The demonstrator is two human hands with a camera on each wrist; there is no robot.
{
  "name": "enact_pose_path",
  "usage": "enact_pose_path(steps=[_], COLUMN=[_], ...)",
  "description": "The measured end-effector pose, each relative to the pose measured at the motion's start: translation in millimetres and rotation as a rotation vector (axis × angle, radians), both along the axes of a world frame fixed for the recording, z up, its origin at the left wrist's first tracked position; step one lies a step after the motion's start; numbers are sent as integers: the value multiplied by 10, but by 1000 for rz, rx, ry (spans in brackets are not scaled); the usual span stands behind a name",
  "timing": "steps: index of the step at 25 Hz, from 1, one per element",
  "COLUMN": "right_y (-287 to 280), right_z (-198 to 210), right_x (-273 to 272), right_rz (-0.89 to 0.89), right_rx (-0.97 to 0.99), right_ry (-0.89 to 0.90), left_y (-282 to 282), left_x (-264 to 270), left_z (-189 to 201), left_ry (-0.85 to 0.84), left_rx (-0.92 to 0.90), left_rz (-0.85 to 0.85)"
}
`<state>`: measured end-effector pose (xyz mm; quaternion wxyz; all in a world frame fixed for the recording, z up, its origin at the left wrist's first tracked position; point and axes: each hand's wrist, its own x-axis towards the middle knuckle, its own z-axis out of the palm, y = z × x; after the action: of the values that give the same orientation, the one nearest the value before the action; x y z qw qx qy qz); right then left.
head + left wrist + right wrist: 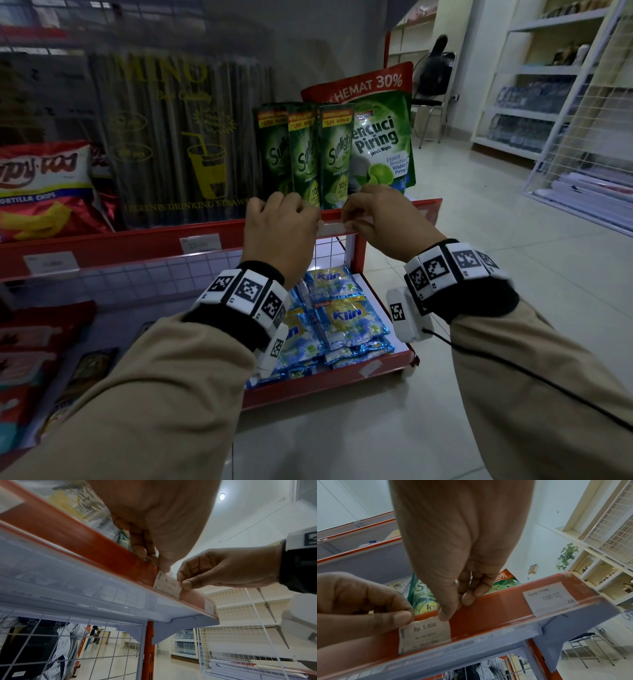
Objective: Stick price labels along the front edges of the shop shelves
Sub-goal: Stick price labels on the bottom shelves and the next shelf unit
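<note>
1. The price label (424,634), a small white slip printed "Rp. 5.000", lies flat against the red front edge (489,609) of the shelf, near that edge's right end and just below the standing green dish-soap sachets (310,154).
2. The left hand (279,233) pinches the label's upper left corner between thumb and forefinger, fingers curled, with the thumb tip on the paper's face.
3. The right hand (380,219) pinches the label's upper right corner the same way; in the right wrist view its thumb presses the top edge of the paper onto the red strip and its other fingers curl over the strip's upper lip.
4. The label's lower edge sits in the channel along the bottom of the red strip.
5. Further right on the same front edge, at the shelf's right corner, another label (549,599) reading "20.000" is already in place, seen upside down from below.
6. Left along the edge, two more white labels (202,243) sit on the strip.
7. Behind the sachets stands a bigger green refill pouch (383,144); to the left are a pack of drinking straws (185,137) and a bag of tortilla chips (44,185).
8. On the lower shelf lie blue and yellow sachets (342,318).
</note>
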<state>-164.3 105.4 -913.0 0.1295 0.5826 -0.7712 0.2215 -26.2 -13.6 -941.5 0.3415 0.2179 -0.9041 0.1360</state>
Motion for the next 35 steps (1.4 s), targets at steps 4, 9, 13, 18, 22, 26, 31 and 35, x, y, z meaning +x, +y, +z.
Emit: enact_pose_path(steps=[4,9,13,18,22,26,31,35], right_y=[9,53,121,299,470,552,585,580], right_z=[13,-3,-16,-42,-66,-70,-98,-101], right_x=[2,-42,-109,-292,-495,-640,-730,-774], right_rz=[8,-4,-50,-152,-215,-219,-146,-95], right_rx=[-17,-71,-58,-89,-122,-146,-149,-159], right_ry=[-17,-10,26,87,36,64,69,87], left_y=[-9,-35,-38,65,269,473,540,560], left_x=[32,56,83,0,-267,-583,-709,-725], left_z=[25,32,57,78,88,39,10,-24], left_ry=[42,57,60,24,0,-110,-69,-38], left_rx=[-2,27,14,-41,-36,-34,-30,-46], left_rz=[-27,-41,-33,-58,-170,-195,-172,-196])
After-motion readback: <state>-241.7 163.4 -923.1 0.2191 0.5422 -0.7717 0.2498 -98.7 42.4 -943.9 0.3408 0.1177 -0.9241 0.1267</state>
